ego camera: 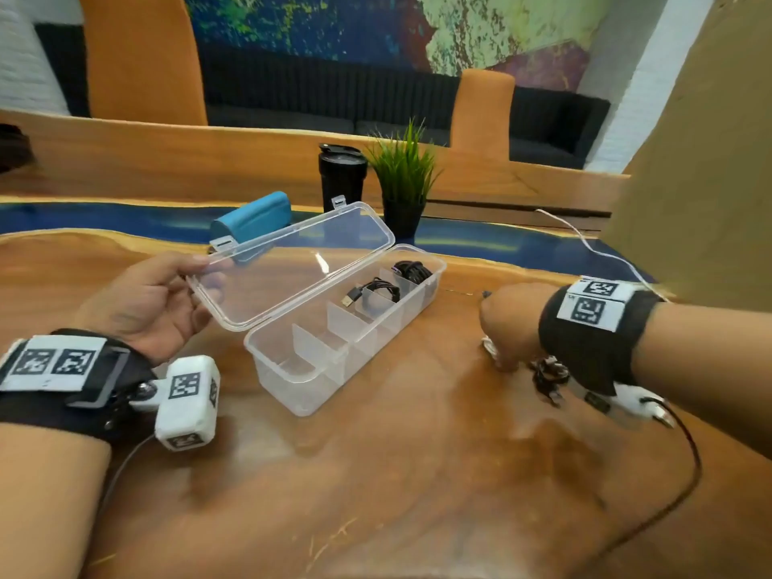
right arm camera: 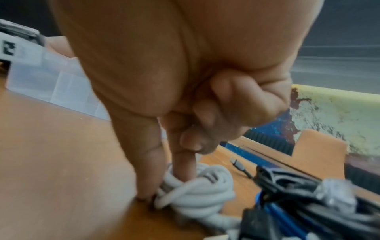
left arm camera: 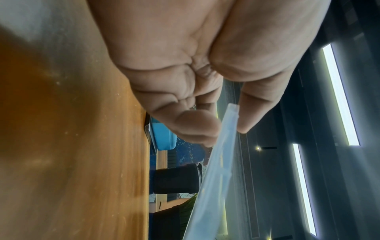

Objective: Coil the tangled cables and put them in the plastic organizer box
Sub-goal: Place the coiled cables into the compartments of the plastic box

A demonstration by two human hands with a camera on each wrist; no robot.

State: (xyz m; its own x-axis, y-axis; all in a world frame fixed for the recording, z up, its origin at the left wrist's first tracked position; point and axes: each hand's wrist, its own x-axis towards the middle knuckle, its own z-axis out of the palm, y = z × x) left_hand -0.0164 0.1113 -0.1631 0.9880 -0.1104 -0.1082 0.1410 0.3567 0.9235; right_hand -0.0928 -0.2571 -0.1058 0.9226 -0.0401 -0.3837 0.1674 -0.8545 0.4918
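Fingers (right arm camera: pixel 144 183) of my right hand (ego camera: pixel 507 323) pinch the white coil (right arm camera: pixel 197 190) on the bench (ego camera: pixel 397 474); my left hand (ego camera: pixel 146 305) pinches the lid (ego camera: pixel 292 261) of the box (ego camera: pixel 292 386) open. Risks, as I judge them: coil springing loose on lifting, snagging the black tangle (right arm camera: pixel 287 181) just beside it; lid slipping shut.

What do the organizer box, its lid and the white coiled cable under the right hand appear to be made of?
Organizer box: clear, glossy hard plastic; the table shows through its walls and dividers.
Lid, pinched by the left hand: the same transparent plastic, with a moulded rim.
White cable, pinched by the right hand: probably a rubbery matte jacket, since it bends in soft loops; blur leaves that uncertain.
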